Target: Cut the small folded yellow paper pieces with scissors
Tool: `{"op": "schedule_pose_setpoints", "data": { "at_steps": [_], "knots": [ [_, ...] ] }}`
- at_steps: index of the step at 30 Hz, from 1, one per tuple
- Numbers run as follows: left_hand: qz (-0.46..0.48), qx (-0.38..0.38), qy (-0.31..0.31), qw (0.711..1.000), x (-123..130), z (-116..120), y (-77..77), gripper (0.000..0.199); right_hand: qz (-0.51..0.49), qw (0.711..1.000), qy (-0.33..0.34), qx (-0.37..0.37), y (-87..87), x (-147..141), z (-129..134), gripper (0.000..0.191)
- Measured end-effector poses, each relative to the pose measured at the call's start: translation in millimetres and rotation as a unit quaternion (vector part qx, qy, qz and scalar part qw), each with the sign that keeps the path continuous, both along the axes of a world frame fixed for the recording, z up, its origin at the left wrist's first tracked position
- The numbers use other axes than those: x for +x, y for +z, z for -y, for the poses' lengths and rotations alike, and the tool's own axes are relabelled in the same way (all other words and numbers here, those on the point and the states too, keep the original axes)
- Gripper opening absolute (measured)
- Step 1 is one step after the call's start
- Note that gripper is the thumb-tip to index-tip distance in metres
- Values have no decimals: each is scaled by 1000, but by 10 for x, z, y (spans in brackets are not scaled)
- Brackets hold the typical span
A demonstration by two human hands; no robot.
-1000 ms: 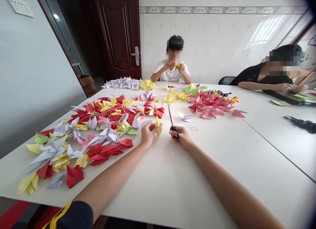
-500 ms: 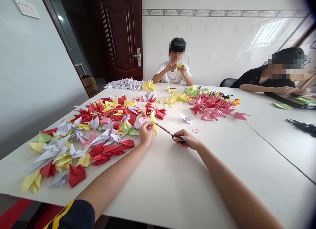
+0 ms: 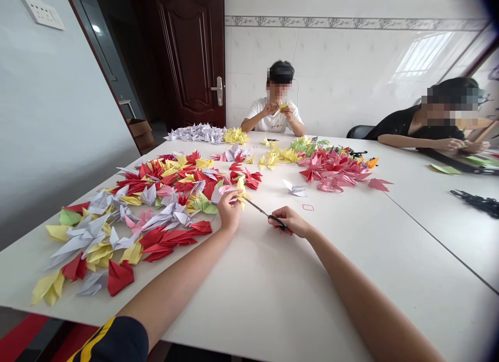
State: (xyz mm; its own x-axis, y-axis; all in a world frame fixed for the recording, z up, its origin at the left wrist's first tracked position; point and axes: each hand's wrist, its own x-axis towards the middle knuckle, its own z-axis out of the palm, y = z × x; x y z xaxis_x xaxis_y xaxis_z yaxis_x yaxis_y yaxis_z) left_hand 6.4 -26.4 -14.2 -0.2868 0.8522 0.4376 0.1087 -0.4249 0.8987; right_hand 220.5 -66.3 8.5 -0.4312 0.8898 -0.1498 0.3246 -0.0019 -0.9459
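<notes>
Yellow folded paper (image 3: 242, 194) sat pinched between the thumb and fingers of the left hand (image 3: 229, 210), just above the counter (image 3: 273, 284), its points spread up and down. The right hand (image 3: 287, 221) was closed round the black handles of the scissors (image 3: 260, 208), whose tips met the paper. Both forearms reached forward, converging. A mixed-color pile (image 3: 167, 185) lay beside the left hand.

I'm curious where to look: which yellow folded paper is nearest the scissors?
The yellow piece in the left hand, by the scissors; others lie on the table, one is with the person opposite.
</notes>
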Motion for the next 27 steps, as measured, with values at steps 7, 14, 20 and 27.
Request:
{"op": "schedule_pose_setpoints", "data": {
  "at_steps": [7, 14, 20, 27],
  "knots": [
    [-25, 24, 17, 999, 5, 39, 34, 36, -8, 1000, -7, -7, -29, 18, -16, 46],
    [-49, 43, 26, 998, 2, 29, 8, 41, -9, 1000, -9, -13, -56, 15, -22, 46],
    [-54, 40, 28, 997, 7, 28, 8, 39, -5, 1000, -12, -5, -75, 15, -30, 47],
    [-58, 28, 33, 997, -2, 28, 28, 39, 12, 1000, -11, -10, -79, 10, -37, 46]
  ]
}}
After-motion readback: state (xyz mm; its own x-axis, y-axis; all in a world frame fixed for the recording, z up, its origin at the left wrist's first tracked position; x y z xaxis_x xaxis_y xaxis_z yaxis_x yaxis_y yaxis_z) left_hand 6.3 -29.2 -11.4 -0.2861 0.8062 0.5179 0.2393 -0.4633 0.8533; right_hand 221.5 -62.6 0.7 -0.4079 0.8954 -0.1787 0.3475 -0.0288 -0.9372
